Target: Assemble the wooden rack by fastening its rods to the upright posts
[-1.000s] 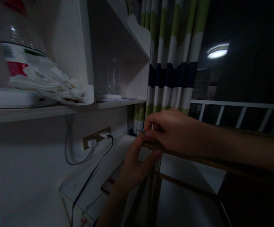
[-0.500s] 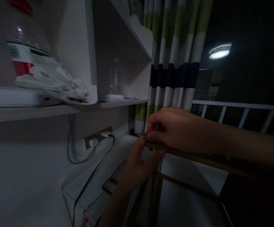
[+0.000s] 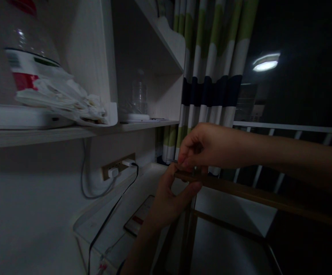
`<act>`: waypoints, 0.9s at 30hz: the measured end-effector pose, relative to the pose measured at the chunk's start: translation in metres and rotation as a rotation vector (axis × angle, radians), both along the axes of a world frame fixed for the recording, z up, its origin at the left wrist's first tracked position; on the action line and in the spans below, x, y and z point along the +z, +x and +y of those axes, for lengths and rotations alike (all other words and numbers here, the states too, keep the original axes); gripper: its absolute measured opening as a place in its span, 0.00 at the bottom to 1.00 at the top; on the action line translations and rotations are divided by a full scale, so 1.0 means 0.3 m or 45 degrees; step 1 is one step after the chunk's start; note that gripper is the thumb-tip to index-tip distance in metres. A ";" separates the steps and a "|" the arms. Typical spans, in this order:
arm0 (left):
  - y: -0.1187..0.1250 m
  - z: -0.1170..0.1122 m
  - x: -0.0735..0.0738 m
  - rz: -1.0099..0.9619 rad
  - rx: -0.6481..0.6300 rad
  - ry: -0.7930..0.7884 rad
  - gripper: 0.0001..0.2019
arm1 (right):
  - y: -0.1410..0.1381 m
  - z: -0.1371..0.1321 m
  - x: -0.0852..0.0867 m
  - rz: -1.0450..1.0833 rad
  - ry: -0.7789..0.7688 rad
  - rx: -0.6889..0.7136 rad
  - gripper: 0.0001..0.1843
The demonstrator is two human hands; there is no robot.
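In a dim room my right hand (image 3: 208, 147) comes in from the right with thumb and fingers pinched on a thin metal pin-like piece (image 3: 171, 160) at the end of a brown wooden rail (image 3: 240, 189). From below, my left hand (image 3: 168, 198) reaches up, its thumb and forefinger closed around the rail's end right under the right hand. The small piece is too dark to name.
A white shelf (image 3: 68, 131) holds a bottle with a red label (image 3: 25, 65), crumpled bags (image 3: 65, 101) and a clear bottle (image 3: 138, 95). Below are a wall socket (image 3: 117, 168) with a black cable (image 3: 108, 217), and a phone (image 3: 140, 215). A striped curtain (image 3: 211, 76) hangs behind.
My right hand and forearm have lifted slightly off the wooden rail, which now shows more of its length. The left hand stays at the rail's end.
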State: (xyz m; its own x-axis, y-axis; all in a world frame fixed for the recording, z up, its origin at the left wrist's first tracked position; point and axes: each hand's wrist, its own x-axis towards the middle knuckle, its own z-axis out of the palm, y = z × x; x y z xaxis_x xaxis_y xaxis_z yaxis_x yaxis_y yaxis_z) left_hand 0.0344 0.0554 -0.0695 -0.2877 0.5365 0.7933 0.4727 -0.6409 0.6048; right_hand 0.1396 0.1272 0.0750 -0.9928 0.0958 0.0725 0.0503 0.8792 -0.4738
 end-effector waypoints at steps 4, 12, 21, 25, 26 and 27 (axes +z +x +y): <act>0.001 0.001 0.000 -0.018 -0.017 0.011 0.10 | 0.015 -0.001 0.010 -0.010 -0.022 0.010 0.12; 0.002 -0.006 0.008 0.000 -0.056 -0.004 0.09 | 0.040 0.023 0.022 -0.047 0.185 0.045 0.12; -0.001 0.002 -0.003 -0.010 -0.071 0.018 0.08 | 0.102 0.054 -0.012 0.195 0.494 0.198 0.08; 0.000 0.003 -0.002 -0.013 -0.069 0.029 0.08 | 0.129 0.027 -0.016 0.314 0.627 0.146 0.05; 0.000 0.002 -0.002 -0.016 -0.076 0.028 0.08 | 0.132 0.020 -0.014 0.311 0.637 0.154 0.05; 0.000 0.001 -0.003 -0.018 -0.083 0.024 0.08 | 0.134 0.015 -0.011 0.292 0.643 0.173 0.06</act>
State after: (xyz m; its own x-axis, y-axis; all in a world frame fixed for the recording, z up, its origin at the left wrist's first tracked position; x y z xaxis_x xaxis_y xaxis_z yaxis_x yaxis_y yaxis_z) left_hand 0.0344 0.0558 -0.0703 -0.2638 0.5397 0.7995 0.4211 -0.6812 0.5988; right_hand 0.1799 0.1316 0.0718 -0.9473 -0.1339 0.2911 -0.1335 0.9908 0.0214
